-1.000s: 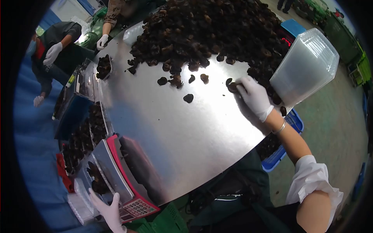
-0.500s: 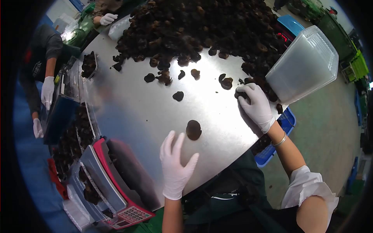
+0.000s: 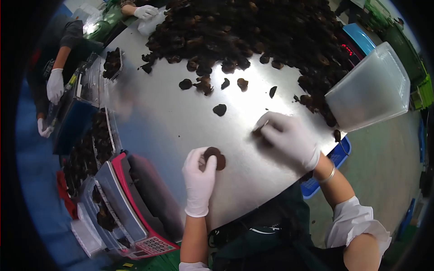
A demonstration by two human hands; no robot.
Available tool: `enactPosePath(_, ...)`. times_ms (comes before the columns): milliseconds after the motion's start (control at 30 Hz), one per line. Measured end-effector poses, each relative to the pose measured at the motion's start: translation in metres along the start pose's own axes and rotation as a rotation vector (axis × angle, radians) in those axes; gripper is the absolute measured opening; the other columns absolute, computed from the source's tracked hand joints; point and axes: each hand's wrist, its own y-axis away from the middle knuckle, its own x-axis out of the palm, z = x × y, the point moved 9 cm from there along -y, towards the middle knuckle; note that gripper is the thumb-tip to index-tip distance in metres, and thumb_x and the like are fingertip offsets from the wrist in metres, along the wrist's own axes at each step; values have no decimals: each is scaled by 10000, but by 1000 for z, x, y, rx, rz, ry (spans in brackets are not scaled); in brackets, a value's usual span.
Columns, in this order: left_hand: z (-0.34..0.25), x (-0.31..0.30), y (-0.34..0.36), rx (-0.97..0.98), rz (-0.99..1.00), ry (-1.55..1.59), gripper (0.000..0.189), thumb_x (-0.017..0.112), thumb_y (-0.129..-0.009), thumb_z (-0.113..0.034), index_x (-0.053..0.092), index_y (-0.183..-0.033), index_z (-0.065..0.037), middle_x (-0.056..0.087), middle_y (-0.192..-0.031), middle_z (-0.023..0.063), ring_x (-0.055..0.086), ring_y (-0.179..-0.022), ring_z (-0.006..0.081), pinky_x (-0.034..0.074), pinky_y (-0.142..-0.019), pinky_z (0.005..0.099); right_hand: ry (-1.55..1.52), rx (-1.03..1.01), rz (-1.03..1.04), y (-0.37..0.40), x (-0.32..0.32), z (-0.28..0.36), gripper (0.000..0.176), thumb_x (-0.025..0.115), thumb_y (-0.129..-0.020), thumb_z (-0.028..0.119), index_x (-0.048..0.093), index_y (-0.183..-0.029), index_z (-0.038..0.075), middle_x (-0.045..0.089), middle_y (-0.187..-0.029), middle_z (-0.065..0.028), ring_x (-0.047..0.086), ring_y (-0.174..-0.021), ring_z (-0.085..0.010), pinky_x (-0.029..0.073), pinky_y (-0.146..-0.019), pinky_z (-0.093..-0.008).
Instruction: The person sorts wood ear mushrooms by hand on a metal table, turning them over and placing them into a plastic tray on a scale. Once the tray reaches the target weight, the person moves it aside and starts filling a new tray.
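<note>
My left hand [image 3: 199,183], in a white glove, pinches a dark brown wood ear mushroom [image 3: 216,159] between thumb and fingers above the metal table. To its right, my right hand [image 3: 289,137], also gloved and blurred by motion, has its fingers closed on a small brown wood ear mushroom [image 3: 258,131], mostly hidden by the fingers. A single dark mushroom [image 3: 219,109] lies between and beyond the hands. Farther off, loose pieces lie before a large mushroom heap [image 3: 244,31].
Stacked clear plastic trays [image 3: 370,90] stand at the table's right edge, above a blue basket [image 3: 341,151]. A pink-edged scale [image 3: 156,246] bearing a tray is at lower left. On the left, a co-worker's gloved hand [image 3: 55,86] is beside filled trays; another person's hand [image 3: 146,12] is at the back.
My left hand has closed on the mushroom that lay in front of it. My right hand has moved left and nearer, away from the heap's edge, with a mushroom. The view has shifted slightly.
</note>
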Motion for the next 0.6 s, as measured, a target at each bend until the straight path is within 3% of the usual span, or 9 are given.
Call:
enactPosePath(133, 6, -14, -8, 91, -26, 193, 246, 575, -885, -58, 654, -1115, -21, 638, -1060, 119, 599, -1022, 245, 488, -900, 344, 234, -232, 345, 3, 80, 33, 273, 639, -944, 190, 702, -1181, 69, 697, -970, -83, 689, -880, -203, 545, -814, -322)
enactPosePath(233, 4, -17, -10, 258, -128, -4, 283, 578, -926, -153, 635, -1174, -30, 632, -1171, 141, 568, -1114, 307, 438, -1003, 394, 155, -478, 35, -55, 60, 44, 353, 632, -955, 233, 662, -1275, 87, 697, -1064, -111, 670, -983, -239, 515, -896, -352)
enactPosePath(267, -1, -18, -8, 357, -193, -110, 300, 588, -937, -191, 635, -1189, -37, 635, -1184, 140, 560, -1136, 322, 416, -1034, 412, 182, -454, -16, -83, 47, 48, 337, 586, -973, 257, 648, -1224, 42, 677, -1129, -181, 656, -1047, -318, 524, -932, -375)
enactPosePath(300, 0, -16, -9, 322, -198, -154, 342, 597, -962, -279, 632, -1207, -43, 635, -1212, 144, 557, -1153, 333, 396, -1053, 427, 192, -432, -103, -108, 34, 54, 348, 603, -957, 261, 651, -1219, 36, 667, -1165, -174, 608, -1142, -324, 483, -997, -401)
enactPosePath(333, -1, -16, -8, 322, -202, -158, 342, 597, -962, -279, 632, -1207, -43, 635, -1212, 144, 557, -1153, 333, 396, -1053, 427, 439, -764, -369, -125, 25, 60, 387, 637, -930, 296, 654, -1224, 44, 657, -1165, -161, 553, -1197, -339, 412, -1063, -462)
enactPosePath(400, -3, -18, -8, 344, -223, -168, 372, 595, -974, -323, 635, -1217, -44, 636, -1215, 141, 557, -1160, 333, 400, -1050, 425, 756, -846, -526, -149, 29, 53, 394, 705, -868, 375, 693, -1113, 67, 654, -1077, -128, 538, -1160, -327, 387, -1033, -483)
enactPosePath(467, -1, -23, -9, 341, -234, -144, 382, 594, -981, -350, 646, -1203, -44, 642, -1211, 138, 562, -1156, 329, 405, -1046, 423, 822, -588, -317, -146, 40, 61, 430, 772, -801, 460, 706, -1045, 112, 651, -1097, -89, 547, -1134, -278, 396, -983, -447)
enactPosePath(500, 0, -24, -10, 318, -219, -109, 362, 582, -994, -327, 655, -1198, -37, 648, -1213, 138, 565, -1167, 318, 407, -1052, 412, 876, -652, -344, -142, 47, 61, 368, 793, -760, 463, 705, -892, 131, 646, -950, -61, 564, -981, -260, 401, -868, -409)
enactPosePath(600, 2, -23, -11, 270, -208, -52, 353, 568, -1010, -319, 676, -1171, -24, 661, -1202, 142, 578, -1167, 307, 410, -1058, 402, 986, -625, -368, -154, 56, 40, 247, 748, -810, 353, 701, -797, 111, 641, -804, -58, 584, -871, -253, 397, -824, -405)
